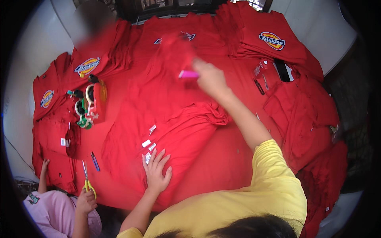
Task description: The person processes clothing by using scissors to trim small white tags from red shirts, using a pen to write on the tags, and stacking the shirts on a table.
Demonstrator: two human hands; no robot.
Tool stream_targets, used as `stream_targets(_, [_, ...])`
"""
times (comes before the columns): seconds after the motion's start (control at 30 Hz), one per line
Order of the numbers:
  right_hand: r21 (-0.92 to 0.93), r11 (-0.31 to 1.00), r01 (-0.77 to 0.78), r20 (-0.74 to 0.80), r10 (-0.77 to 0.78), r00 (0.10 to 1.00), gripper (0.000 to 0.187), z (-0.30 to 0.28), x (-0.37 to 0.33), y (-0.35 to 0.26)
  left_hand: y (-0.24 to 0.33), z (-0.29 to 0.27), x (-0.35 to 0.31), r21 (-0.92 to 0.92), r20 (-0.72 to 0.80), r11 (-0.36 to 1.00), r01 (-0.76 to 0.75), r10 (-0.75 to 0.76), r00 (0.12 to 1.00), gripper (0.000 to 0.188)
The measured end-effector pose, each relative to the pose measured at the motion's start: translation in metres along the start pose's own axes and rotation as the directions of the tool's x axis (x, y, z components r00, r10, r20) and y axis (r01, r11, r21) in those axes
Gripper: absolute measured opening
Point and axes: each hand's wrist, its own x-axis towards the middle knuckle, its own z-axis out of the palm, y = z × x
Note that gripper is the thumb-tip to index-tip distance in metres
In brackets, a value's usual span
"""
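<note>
Lying flat with fingers spread at seven o'clock, the left hand (157, 178) rests on a red shirt (182, 135) beside small white labels (146, 143) at the centre of the red desk (230, 174). At one o'clock, the right hand (212, 79) closes around a pink-and-white object (189, 74); blur hides whether it also pinches the raised red cloth (174, 51). At eight o'clock, a co-worker's hand (85, 203) grips yellow-handled scissors (87, 182).

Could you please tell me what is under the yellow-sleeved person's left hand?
A red cloth garment spreads around the left hand, with small white rectangular labels close by; whatever the hand covers cannot be seen.
</note>
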Motion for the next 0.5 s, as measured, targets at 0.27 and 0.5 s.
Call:
stream_targets(0.27, [-0.131,0.910,0.393,0.372,-0.322,0.871,0.048,0.027,-0.046,-0.049,0.000,0.000,0.006,-0.044,-0.007,0.999,-0.017,0.017,1.000,0.037])
stream_targets(0.5, [-0.116,0.912,0.394,0.356,-0.333,0.873,0.048,0.028,-0.047,-0.051,0.000,0.000,0.004,-0.057,0.002,0.998,0.004,-0.004,1.000,0.037])
